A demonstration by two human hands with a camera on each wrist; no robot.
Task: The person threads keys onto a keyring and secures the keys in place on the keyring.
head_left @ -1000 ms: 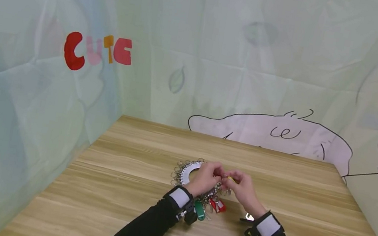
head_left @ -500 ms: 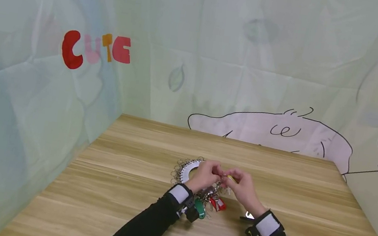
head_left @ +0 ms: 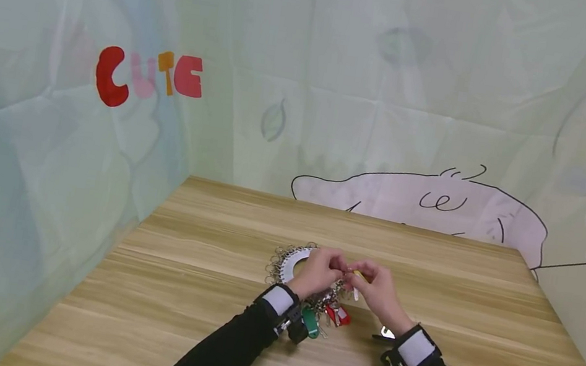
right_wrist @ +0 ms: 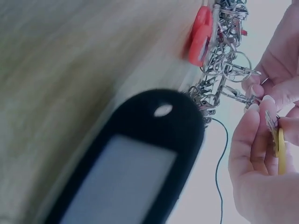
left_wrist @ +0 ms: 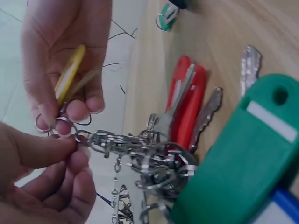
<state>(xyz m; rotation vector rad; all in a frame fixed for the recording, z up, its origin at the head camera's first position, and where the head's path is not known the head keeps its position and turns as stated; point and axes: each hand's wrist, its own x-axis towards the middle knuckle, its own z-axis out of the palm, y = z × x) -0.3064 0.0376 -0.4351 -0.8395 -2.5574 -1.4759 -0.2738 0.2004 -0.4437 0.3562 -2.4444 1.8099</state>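
In the head view the brown wood-grain table (head_left: 218,235) runs well beyond the left hand (head_left: 317,274) and right hand (head_left: 378,290), meeting by a flat white ring (head_left: 287,268); in the left wrist view the left pinches a silver metal clasp (left_wrist: 106,139), the right a yellow plastic key tag (left_wrist: 70,77); in the right wrist view a black plastic tag (right_wrist: 161,126) looms near both closed grips.

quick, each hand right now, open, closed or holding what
Left hand: closed, pinching the end of a metal clasp.
Right hand: closed, holding a yellow key tag with a key.
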